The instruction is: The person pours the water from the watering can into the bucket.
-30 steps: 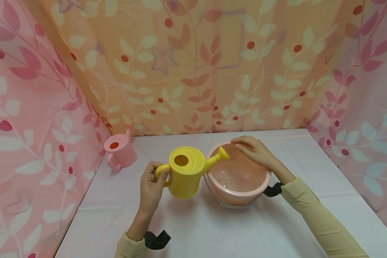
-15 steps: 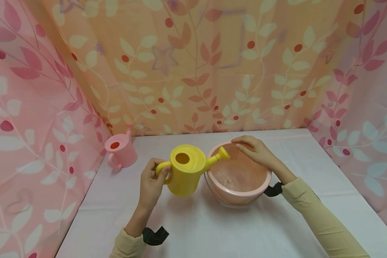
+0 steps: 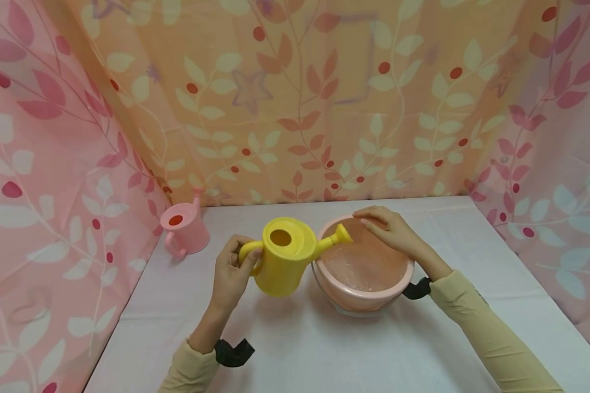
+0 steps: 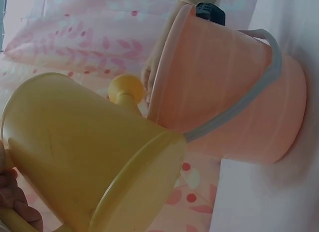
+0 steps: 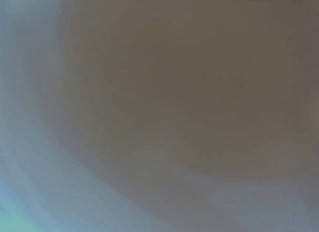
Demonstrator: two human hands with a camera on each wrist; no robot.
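Note:
My left hand grips the handle of a yellow watering can, with the thumb over the handle. The can is held above the table and tips toward its spout. Its sprinkler head is over a pink bucket, and a rippled water surface shows inside. In the left wrist view the can's underside faces the camera, close beside the bucket and its grey handle. My right hand rests on the bucket's far right rim, fingers extended along it. The right wrist view is just a brown-grey blur.
A pink watering can stands at the back left of the white-covered table. Floral cloth walls close in the back and both sides. Black wrist straps sit on both forearms.
The left hand has raised the yellow watering can slightly and tipped it further toward the spout. Ripples in the bucket have shifted. The right hand stays put on the rim.

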